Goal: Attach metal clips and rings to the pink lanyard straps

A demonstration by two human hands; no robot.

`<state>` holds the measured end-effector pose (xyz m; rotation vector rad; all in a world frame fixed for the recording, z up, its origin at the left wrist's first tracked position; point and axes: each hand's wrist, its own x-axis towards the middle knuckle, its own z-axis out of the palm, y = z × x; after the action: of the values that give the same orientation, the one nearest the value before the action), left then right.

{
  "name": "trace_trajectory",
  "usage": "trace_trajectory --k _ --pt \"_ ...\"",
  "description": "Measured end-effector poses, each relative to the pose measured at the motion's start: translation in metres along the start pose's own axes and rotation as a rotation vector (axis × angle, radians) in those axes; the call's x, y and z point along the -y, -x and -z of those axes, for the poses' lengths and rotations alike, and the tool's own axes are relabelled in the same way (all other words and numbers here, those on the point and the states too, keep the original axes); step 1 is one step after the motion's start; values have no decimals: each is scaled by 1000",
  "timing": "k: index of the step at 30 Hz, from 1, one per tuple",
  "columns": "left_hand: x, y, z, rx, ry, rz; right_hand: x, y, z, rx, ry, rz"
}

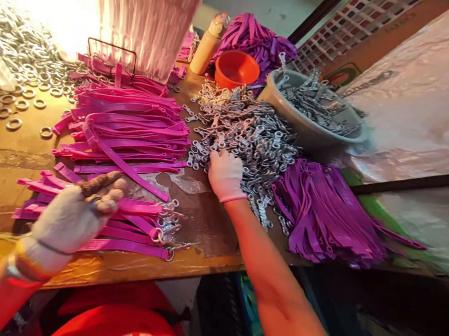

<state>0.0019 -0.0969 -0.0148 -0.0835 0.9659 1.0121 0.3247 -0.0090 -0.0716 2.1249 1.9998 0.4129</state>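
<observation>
Metal swivel clips lie in a large silvery heap on the wooden worktop, and the right hand, in a white glove, rests palm down on the near edge of that heap, fingers curled into the clips; whether it has one pinched cannot be told. Just beyond the heap, a grey bowl holds more clips, with an orange bowl and a tan bottle behind it. Right of this hand lies a bundle of purple straps.

The left hand, also gloved, hovers above the worktop with loosely curled fingers around a small metal ring. Under and beyond it are pink straps, some near ones already fitted with clips at their ends. Loose metal rings are scattered far beyond the left hand.
</observation>
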Motion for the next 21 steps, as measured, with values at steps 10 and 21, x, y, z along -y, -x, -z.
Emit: trace_trajectory --k 10,21 --pt "26 7 -4 84 3 -53 19 43 21 -241 -709 132" --pt "46 9 12 344 -184 -170 114 145 86 -511 -850 530"
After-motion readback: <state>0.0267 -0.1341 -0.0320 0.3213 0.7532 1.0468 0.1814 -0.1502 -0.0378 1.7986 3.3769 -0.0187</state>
